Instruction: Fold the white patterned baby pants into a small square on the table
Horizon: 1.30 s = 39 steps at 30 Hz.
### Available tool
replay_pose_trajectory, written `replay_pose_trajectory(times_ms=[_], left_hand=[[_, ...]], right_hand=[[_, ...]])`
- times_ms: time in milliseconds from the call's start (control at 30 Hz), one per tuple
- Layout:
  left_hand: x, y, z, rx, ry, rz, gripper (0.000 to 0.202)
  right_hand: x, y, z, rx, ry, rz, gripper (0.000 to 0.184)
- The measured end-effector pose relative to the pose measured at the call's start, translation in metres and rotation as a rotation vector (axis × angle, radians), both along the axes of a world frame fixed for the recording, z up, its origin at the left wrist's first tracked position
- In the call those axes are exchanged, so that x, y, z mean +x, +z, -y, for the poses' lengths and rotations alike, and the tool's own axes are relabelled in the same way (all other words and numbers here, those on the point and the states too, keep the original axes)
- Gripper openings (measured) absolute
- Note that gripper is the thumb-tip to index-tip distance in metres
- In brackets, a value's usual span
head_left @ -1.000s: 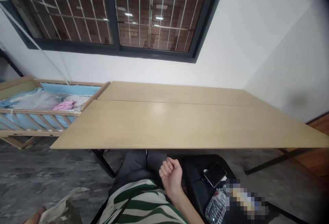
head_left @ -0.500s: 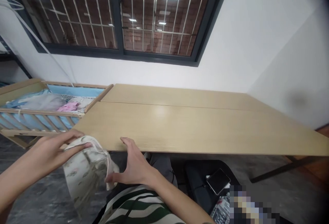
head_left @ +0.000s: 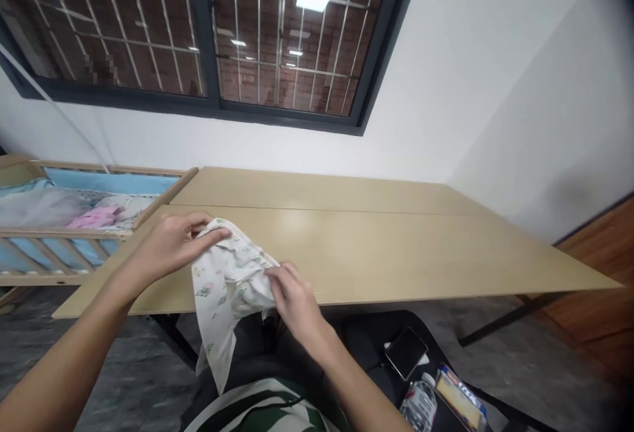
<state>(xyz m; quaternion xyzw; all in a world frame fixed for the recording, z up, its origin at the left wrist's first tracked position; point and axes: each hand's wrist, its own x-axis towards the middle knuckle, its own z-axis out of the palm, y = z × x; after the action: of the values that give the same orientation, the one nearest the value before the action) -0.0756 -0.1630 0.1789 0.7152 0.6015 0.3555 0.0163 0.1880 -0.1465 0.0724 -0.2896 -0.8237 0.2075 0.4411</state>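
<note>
A pair of small white baby pants point(head_left: 214, 300) with a green leaf-like print hangs over the near edge of the table point(head_left: 386, 247). My left hand point(head_left: 171, 247) pinches one end of its gathered waistband, thumb on top. At the other end of the band, my right hand point(head_left: 296, 300) grips the cloth between thumb and fingers. The waistband is stretched between both hands, and one leg dangles below the table edge toward my lap. Part of the cloth behind the folds is hidden.
A wooden crib point(head_left: 133, 220) with blue lining and a pink cloth point(head_left: 94, 217) stands at the left. On a black chair point(head_left: 359, 333) at the right lie a phone point(head_left: 406, 353), a plastic bottle point(head_left: 420, 405) and a colourful pack point(head_left: 460, 399). A barred window point(head_left: 292, 42) is ahead.
My right hand was open beside the cloth and has closed on the waistband. Both hands have moved right; the left hand and the pants have risen to the table edge.
</note>
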Motion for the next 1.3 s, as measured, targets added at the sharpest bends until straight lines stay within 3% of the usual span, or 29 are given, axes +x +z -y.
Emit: replay_pose_trajectory(times_ms=[167,267,333,433,533,667,833,967,1100,1200,1300], left_hand=[[-0.007,-0.007,-0.041,-0.090,-0.058,0.044,0.050],[-0.016,-0.027,-0.079,-0.172,-0.130,0.094,0.051],[-0.020,-0.046,-0.108,-0.218,-0.146,0.124,0.048],[-0.019,-0.077,-0.153,-0.290,-0.117,0.128,0.043],[-0.015,-0.106,-0.195,-0.342,-0.058,0.058,0.038],[-0.010,-0.138,-0.244,-0.388,-0.012,0.041,0.034],[-0.004,-0.165,-0.284,-0.428,0.153,0.055,0.023],[0.003,-0.171,-0.296,-0.486,0.277,0.044,0.028],[0.016,-0.157,-0.292,-0.496,0.313,-0.010,0.023],[0.044,-0.138,-0.271,-0.434,0.267,-0.065,0.030],[0.095,-0.129,-0.223,-0.428,0.090,-0.106,0.032]], right_hand=[[0.036,0.036,-0.051,-0.089,0.063,-0.022,0.022],[0.046,0.050,-0.094,-0.172,-0.018,0.025,0.029],[0.049,0.049,-0.128,-0.280,-0.090,0.089,0.028],[0.050,0.030,-0.183,-0.485,-0.112,0.183,0.028],[0.047,-0.001,-0.234,-0.579,-0.074,0.228,0.016],[0.035,-0.042,-0.288,-0.596,-0.110,0.265,0.002],[0.017,-0.077,-0.336,-0.543,-0.225,0.237,0.009],[0.009,-0.095,-0.362,-0.511,-0.300,0.220,0.012],[0.006,-0.104,-0.377,-0.486,-0.333,0.233,0.012],[0.008,-0.104,-0.385,-0.479,-0.340,0.265,0.018],[0.009,-0.101,-0.391,-0.490,-0.342,0.307,0.020]])
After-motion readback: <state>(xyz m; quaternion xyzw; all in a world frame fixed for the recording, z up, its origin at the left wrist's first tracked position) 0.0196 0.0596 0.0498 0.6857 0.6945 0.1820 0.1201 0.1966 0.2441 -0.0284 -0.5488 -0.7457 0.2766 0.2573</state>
